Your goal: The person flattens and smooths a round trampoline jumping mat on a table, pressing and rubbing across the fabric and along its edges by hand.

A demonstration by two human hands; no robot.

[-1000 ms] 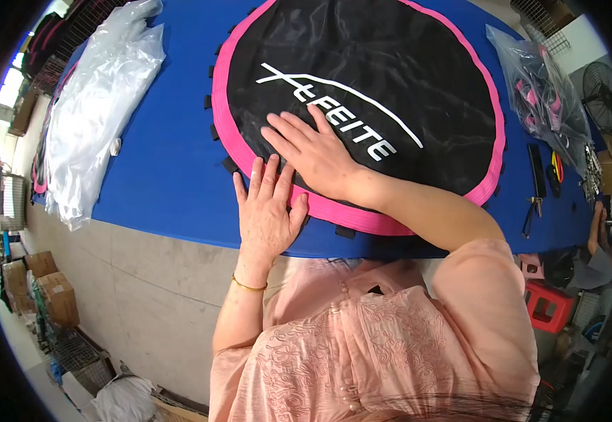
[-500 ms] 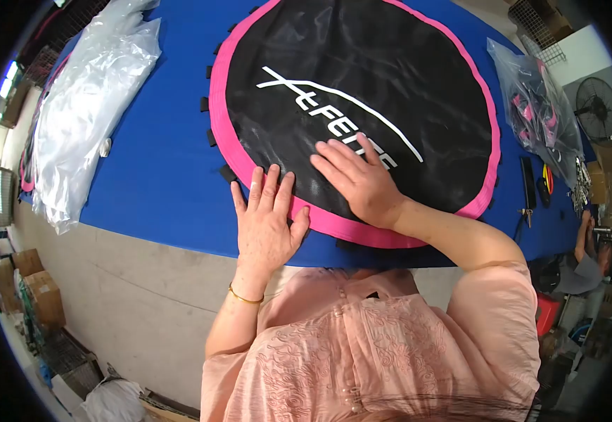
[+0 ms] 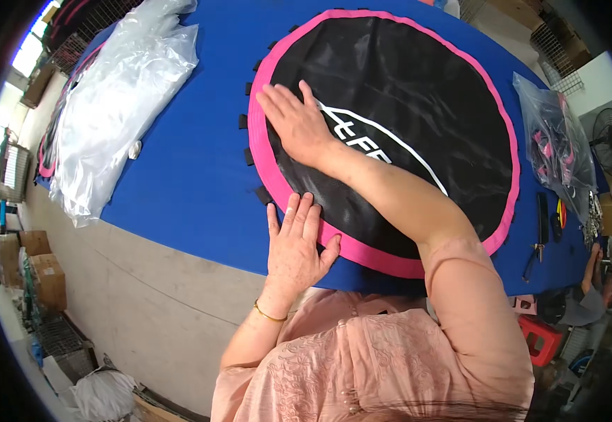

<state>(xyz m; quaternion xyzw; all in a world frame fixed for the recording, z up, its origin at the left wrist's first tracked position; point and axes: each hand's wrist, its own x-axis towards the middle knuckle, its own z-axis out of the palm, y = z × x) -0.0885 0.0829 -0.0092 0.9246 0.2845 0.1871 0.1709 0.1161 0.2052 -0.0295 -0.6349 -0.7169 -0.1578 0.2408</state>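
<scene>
At the far left, a cardboard box (image 3: 48,281) sits on the floor (image 3: 151,260), and next to it in view a big clear plastic bag (image 3: 134,98) lies along the end of the blue table (image 3: 200,169). Further right comes the round mat (image 3: 418,77), flat on the table in front of me, its pink border (image 3: 259,141) edged with black tabs (image 3: 243,122). My right hand (image 3: 295,126) is laid palm down near the mat's left side, fingers close together and reaching the border, thumb held apart, pinching nothing. Just below it, my left hand (image 3: 297,243) rests at the mat's lower left edge, fingers spread over the border, gripping nothing; how hard either hand presses, I cannot tell. My right forearm crosses the mat and hides part of the white lettering (image 3: 362,137). Past the mat's right edge, a red stool (image 3: 542,339) shows below the table, a clear bag of pink and black pieces (image 3: 556,141) lies higher up, and a fan (image 3: 610,137) stands beyond
</scene>
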